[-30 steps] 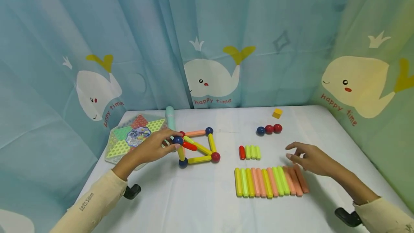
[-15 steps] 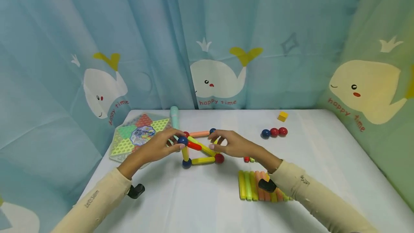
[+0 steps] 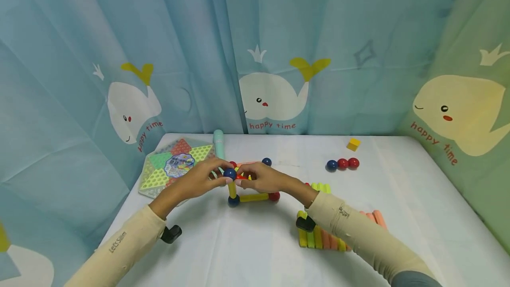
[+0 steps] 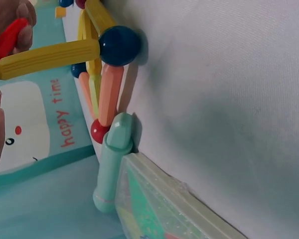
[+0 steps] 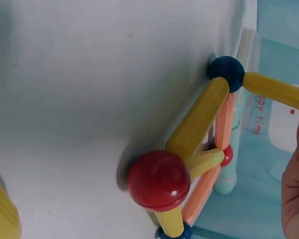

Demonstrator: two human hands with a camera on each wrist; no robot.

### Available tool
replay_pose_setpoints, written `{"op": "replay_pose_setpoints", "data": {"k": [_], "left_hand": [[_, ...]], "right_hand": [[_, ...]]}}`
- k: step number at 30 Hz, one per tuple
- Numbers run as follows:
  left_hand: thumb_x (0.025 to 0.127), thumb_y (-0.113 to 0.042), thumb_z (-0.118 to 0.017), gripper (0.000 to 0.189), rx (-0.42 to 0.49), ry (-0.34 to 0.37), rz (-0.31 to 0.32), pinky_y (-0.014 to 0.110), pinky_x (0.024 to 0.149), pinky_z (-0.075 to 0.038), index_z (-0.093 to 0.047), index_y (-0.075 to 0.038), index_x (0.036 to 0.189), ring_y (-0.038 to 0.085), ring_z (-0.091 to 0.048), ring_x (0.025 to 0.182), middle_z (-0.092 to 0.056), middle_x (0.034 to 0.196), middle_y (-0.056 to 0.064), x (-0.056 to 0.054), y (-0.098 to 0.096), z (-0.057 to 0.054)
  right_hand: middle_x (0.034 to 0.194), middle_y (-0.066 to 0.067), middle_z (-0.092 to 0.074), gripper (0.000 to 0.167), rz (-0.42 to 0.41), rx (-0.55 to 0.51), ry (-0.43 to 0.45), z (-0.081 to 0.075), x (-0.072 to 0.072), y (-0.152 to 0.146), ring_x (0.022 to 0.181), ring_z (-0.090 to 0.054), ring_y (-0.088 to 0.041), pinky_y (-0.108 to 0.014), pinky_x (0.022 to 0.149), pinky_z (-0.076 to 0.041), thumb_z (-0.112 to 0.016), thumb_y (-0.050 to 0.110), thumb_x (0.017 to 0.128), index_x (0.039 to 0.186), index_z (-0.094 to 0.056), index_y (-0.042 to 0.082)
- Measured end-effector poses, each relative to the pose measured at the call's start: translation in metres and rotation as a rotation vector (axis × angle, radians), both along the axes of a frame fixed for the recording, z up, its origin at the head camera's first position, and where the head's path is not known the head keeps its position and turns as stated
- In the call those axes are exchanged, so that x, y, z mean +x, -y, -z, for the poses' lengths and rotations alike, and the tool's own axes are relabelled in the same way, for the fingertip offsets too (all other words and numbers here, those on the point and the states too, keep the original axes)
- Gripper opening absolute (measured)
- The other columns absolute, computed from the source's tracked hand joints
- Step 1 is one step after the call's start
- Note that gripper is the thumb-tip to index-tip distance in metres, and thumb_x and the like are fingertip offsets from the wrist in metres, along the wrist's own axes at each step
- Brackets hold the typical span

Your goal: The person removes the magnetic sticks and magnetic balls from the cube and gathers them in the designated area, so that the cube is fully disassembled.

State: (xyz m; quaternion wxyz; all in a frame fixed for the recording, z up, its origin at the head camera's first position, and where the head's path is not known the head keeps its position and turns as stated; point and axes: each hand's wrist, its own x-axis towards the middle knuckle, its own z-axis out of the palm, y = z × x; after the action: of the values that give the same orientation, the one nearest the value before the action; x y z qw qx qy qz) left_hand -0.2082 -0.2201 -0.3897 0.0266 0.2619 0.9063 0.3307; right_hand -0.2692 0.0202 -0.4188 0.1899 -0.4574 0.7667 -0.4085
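My left hand (image 3: 201,178) pinches a dark blue ball (image 3: 229,173) at the top of an upright yellow magnetic stick (image 4: 50,59). A short red stick (image 4: 7,40) juts out from that ball, and the fingers of my right hand (image 3: 263,177) pinch it. The yellow stick's lower end meets another blue ball (image 4: 119,46) on the table. From there a flat frame of yellow and salmon sticks spreads out, with a red ball (image 5: 159,180) at its near right corner. My right hand hides part of this frame in the head view.
Right of the frame lies a row of long sticks (image 3: 311,238), partly under my right forearm, with short green sticks (image 3: 320,188) behind. Farther back are a blue ball and two red balls (image 3: 342,164) and a yellow cube (image 3: 353,144). A game box (image 3: 159,176) and a mint tube (image 3: 218,143) stand left.
My right hand has come left from beside the long sticks, over the frame, to the short red stick. My left hand has kept its hold on the blue ball.
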Motion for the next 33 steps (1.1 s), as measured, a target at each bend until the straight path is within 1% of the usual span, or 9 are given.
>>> {"op": "replay_pose_setpoints", "data": {"k": [6, 9, 12, 14, 18, 20, 24, 28, 33], "left_hand": [[0.095, -0.031, -0.07, 0.039, 0.014, -0.001, 0.009, 0.03, 0.076, -0.056, -0.064, -0.01, 0.128, 0.015, -0.065, 0.094, -0.067, 0.115, 0.001, 0.0, 0.001, -0.001], [0.095, -0.029, -0.07, 0.04, 0.019, 0.001, 0.02, 0.034, 0.078, -0.057, -0.064, -0.008, 0.129, 0.016, -0.065, 0.094, -0.068, 0.115, 0.002, 0.0, 0.001, -0.001], [0.096, -0.03, -0.069, 0.04, 0.017, 0.001, 0.025, 0.037, 0.079, -0.057, -0.064, -0.008, 0.129, 0.016, -0.065, 0.094, -0.068, 0.115, 0.002, 0.0, 0.001, -0.001], [0.096, -0.03, -0.069, 0.04, 0.011, 0.0, 0.023, 0.036, 0.079, -0.057, -0.064, -0.008, 0.129, 0.015, -0.065, 0.094, -0.068, 0.115, 0.002, 0.0, 0.001, -0.001], [0.096, -0.033, -0.068, 0.039, -0.002, 0.005, 0.004, 0.03, 0.076, -0.057, -0.064, -0.012, 0.129, 0.014, -0.065, 0.094, -0.068, 0.115, -0.001, 0.002, 0.001, -0.001], [0.096, -0.034, -0.068, 0.04, -0.006, 0.012, -0.005, 0.028, 0.075, -0.056, -0.064, -0.013, 0.129, 0.013, -0.065, 0.094, -0.068, 0.114, -0.001, 0.003, -0.001, -0.001], [0.096, -0.034, -0.068, 0.041, -0.01, 0.025, -0.022, 0.027, 0.076, -0.055, -0.064, -0.014, 0.131, 0.012, -0.064, 0.094, -0.068, 0.114, -0.001, 0.005, 0.0, -0.002], [0.095, -0.034, -0.069, 0.042, -0.005, 0.046, -0.03, 0.028, 0.076, -0.055, -0.064, -0.012, 0.131, 0.013, -0.063, 0.093, -0.067, 0.112, 0.0, 0.006, 0.001, -0.003], [0.095, -0.035, -0.068, 0.043, -0.004, 0.057, -0.031, 0.028, 0.075, -0.055, -0.064, -0.013, 0.132, 0.014, -0.063, 0.094, -0.067, 0.113, 0.0, 0.006, 0.001, -0.003]], "right_hand": [[0.08, 0.0, -0.057, 0.014, 0.001, 0.001, 0.055, -0.001, 0.002, 0.0, 0.067, -0.052, -0.012, -0.024, 0.06, -0.044, -0.056, 0.025, 0.104, 0.103, -0.064, 0.013], [0.078, -0.002, -0.056, 0.014, 0.001, 0.017, 0.061, -0.002, 0.002, -0.001, 0.065, -0.053, -0.019, -0.025, 0.059, -0.042, -0.055, 0.025, 0.104, 0.103, -0.064, 0.014], [0.082, -0.007, -0.06, 0.014, -0.007, 0.017, 0.059, -0.002, 0.002, -0.003, 0.07, -0.059, -0.032, -0.025, 0.06, -0.045, -0.055, 0.023, 0.104, 0.107, -0.064, 0.013], [0.087, -0.009, -0.063, 0.016, -0.006, 0.014, 0.06, -0.002, 0.002, -0.005, 0.075, -0.061, -0.036, -0.025, 0.063, -0.048, -0.056, 0.023, 0.104, 0.11, -0.064, 0.011], [0.09, -0.009, -0.064, 0.021, 0.038, 0.015, 0.04, -0.004, 0.003, -0.018, 0.073, -0.06, -0.028, -0.027, 0.063, -0.05, -0.056, 0.027, 0.104, 0.115, -0.065, 0.011], [0.092, -0.01, -0.064, 0.023, 0.077, 0.026, 0.027, -0.006, 0.002, -0.031, 0.073, -0.06, -0.025, -0.029, 0.064, -0.051, -0.056, 0.029, 0.104, 0.117, -0.065, 0.014], [0.097, -0.014, -0.064, 0.025, 0.152, 0.052, 0.045, -0.007, -0.002, -0.068, 0.073, -0.061, -0.026, -0.034, 0.066, -0.055, -0.055, 0.029, 0.105, 0.124, -0.064, 0.015], [0.091, -0.017, -0.064, 0.028, 0.226, 0.076, 0.072, -0.004, -0.008, -0.115, 0.067, -0.059, -0.027, -0.034, 0.063, -0.055, -0.054, 0.022, 0.105, 0.13, -0.06, 0.011], [0.095, -0.023, -0.067, 0.026, 0.351, 0.113, 0.099, 0.007, -0.01, -0.175, 0.065, -0.059, -0.031, -0.032, 0.056, -0.052, -0.051, 0.012, 0.104, 0.128, -0.058, 0.004]]}}
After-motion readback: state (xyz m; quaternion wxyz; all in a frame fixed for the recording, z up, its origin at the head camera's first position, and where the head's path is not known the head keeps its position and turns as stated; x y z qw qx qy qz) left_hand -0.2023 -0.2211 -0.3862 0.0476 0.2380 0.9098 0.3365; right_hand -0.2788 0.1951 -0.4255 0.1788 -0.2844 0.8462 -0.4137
